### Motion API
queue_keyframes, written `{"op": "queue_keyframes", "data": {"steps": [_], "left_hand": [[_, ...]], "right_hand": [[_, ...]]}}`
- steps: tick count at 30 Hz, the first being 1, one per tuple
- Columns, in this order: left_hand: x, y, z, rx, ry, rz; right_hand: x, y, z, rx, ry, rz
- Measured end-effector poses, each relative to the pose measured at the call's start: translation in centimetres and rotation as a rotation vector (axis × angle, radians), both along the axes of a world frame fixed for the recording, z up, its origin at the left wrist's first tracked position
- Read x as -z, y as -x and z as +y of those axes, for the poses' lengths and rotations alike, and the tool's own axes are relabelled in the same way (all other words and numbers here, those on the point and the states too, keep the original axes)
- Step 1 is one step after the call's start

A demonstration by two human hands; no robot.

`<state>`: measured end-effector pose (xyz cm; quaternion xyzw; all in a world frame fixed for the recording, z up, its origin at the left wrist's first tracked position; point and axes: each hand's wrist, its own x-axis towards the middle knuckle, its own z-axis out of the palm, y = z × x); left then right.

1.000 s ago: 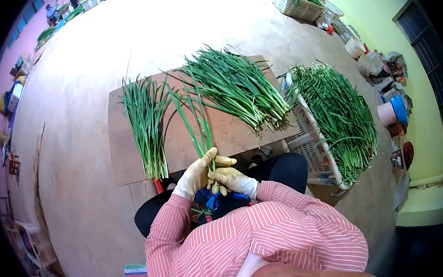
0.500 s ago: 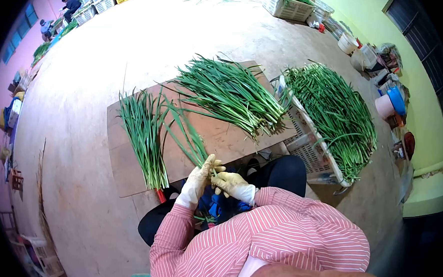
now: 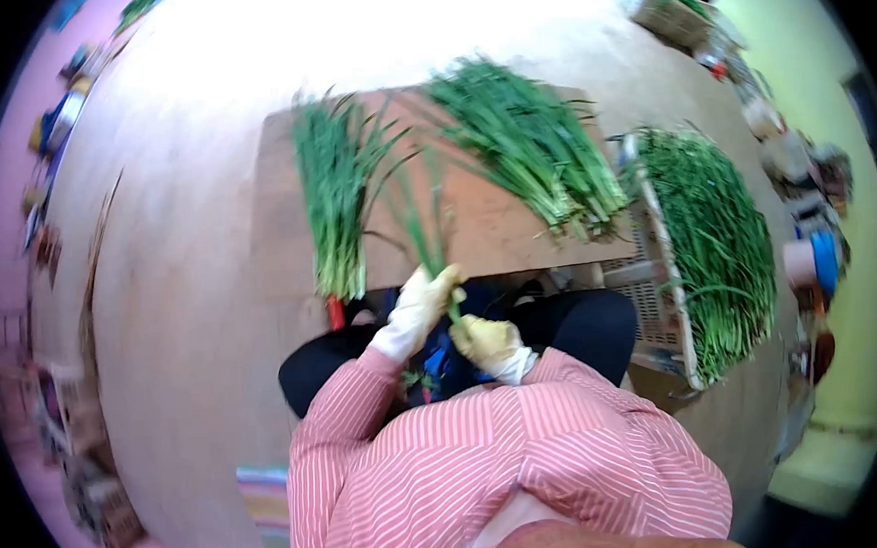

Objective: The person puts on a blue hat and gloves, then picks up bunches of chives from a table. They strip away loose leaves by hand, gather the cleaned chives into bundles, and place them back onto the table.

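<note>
My left hand (image 3: 423, 303), in a pale yellowish glove, is closed around a few garlic chives (image 3: 422, 237) whose blades point up over the board. Just below and to the right, my gloved right hand (image 3: 489, 343) has its fingers curled at the lower ends of the same stalks. On the brown board (image 3: 408, 261) lies a narrow bunch of garlic chives (image 3: 336, 205) at the left. A wider pile of garlic chives (image 3: 531, 145) rests at the board's right side. Motion blurs the blades and fingers somewhat.
To the right, a white plastic crate (image 3: 670, 292) is heaped with garlic chives (image 3: 715, 250). Something red (image 3: 336, 312) sits at the board's near left edge. Buckets, including a blue one (image 3: 825, 261), line the right wall. Another crate of greens (image 3: 668, 14) stands farther back.
The view has shifted, so the board and crate appear farther right and the board higher. Both hands stay close together at the held stalks, whose blades now stand more upright.
</note>
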<state>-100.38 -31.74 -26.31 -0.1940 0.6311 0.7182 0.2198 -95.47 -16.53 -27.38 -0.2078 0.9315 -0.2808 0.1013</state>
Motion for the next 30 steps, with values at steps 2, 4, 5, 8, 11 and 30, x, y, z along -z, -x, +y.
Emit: {"op": "queue_keyframes", "data": {"steps": [2, 4, 5, 8, 11, 30], "left_hand": [[-1.0, -0.3, 0.2, 0.008, 0.117, 0.106], [-1.5, -0.5, 0.3, -0.077, 0.133, 0.198], [-0.8, -0.2, 0.2, -0.129, 0.097, 0.304], [-4.8, 1.4, -3.0, -0.18, 0.207, 0.278], [-7.7, 2.7, -9.1, -0.347, 0.193, 0.349], [0.2, 6.9, -16.0, -0.016, 1.209, 0.019]], "right_hand": [[1.0, 0.3, 0.1, -0.002, -0.1, -0.023], [1.0, 0.8, 0.1, 0.01, -0.12, -0.005], [0.6, 1.1, 0.0, -0.007, -0.108, 0.008], [-0.2, 1.8, 0.2, -0.058, -0.08, -0.016], [-0.3, 1.6, 1.2, -0.066, -0.086, -0.079], [1.3, 2.1, 2.2, 0.022, 0.095, -0.055]]}}
